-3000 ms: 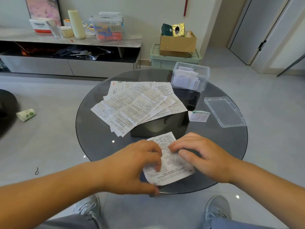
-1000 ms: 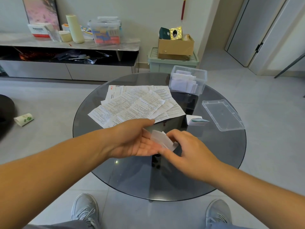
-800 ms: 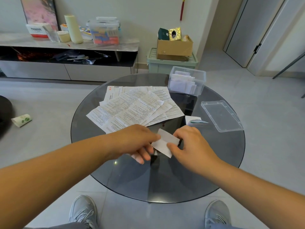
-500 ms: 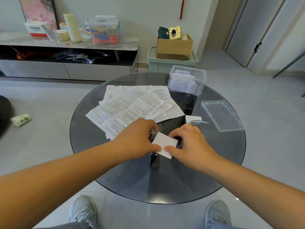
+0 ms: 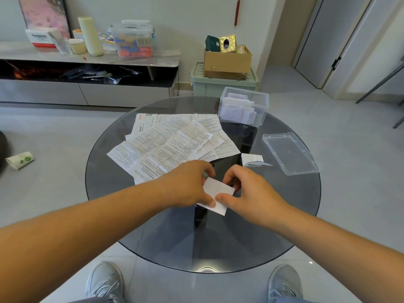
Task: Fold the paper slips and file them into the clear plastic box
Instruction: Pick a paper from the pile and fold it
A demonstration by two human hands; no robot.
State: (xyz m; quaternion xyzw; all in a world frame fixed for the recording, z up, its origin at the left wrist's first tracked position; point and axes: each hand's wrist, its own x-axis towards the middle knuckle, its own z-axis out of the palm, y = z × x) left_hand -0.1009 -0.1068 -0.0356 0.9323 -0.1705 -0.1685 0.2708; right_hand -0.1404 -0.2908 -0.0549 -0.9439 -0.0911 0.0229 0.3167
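A small folded white paper slip point(image 5: 216, 194) lies on the round dark glass table point(image 5: 284, 215), pinched from both sides. My left hand point(image 5: 188, 184) grips its left edge and my right hand point(image 5: 249, 193) presses its right edge with thumb and fingers. Beyond my hands a fan of unfolded printed slips point(image 5: 175, 143) is spread out flat. The clear plastic box point(image 5: 261, 106) stands open at the table's far right, with several folded white slips upright inside. Another folded slip point(image 5: 251, 159) lies loose between the pile and the lid.
The box's clear lid point(image 5: 289, 152) lies flat near the right rim. Behind the table stand a green storage bin point(image 5: 199, 84) with a cardboard box point(image 5: 227, 62) on top, and a low cabinet point(image 5: 87, 62) with clutter. A paper cup point(image 5: 19, 160) lies on the floor at left.
The long printed slip I was pressing near the table's front edge has become a small white rectangle. Both hands carried it toward the table's middle and set it down on the glass.
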